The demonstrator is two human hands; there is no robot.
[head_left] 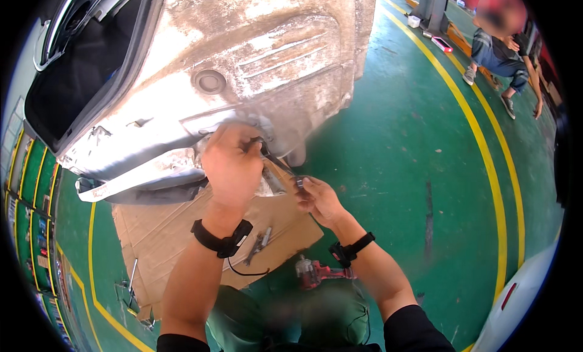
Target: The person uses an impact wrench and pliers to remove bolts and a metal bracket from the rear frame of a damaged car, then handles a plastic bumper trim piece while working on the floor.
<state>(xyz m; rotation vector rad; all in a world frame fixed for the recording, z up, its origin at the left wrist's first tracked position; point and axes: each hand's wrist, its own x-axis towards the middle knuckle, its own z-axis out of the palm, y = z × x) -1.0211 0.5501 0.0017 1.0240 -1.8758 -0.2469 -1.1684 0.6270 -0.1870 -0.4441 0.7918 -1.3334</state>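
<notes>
Left hand (231, 164) is up at frame centre, fingers curled tight on a dark tool (267, 153) against the grimy underbody (255, 54). Right hand (317, 199) sits just beside, lower right — fingers pinched on a small metal part (299, 182). Cardboard (182, 243) below; red drill (316, 272) on the green floor (413, 170).

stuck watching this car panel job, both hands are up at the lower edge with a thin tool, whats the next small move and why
Probably a short turn of the thin tool by the right hand, while the left hand steadies its far end at the dusty car panel. Both hands already grip it there; what the tip engages is hidden.
</notes>
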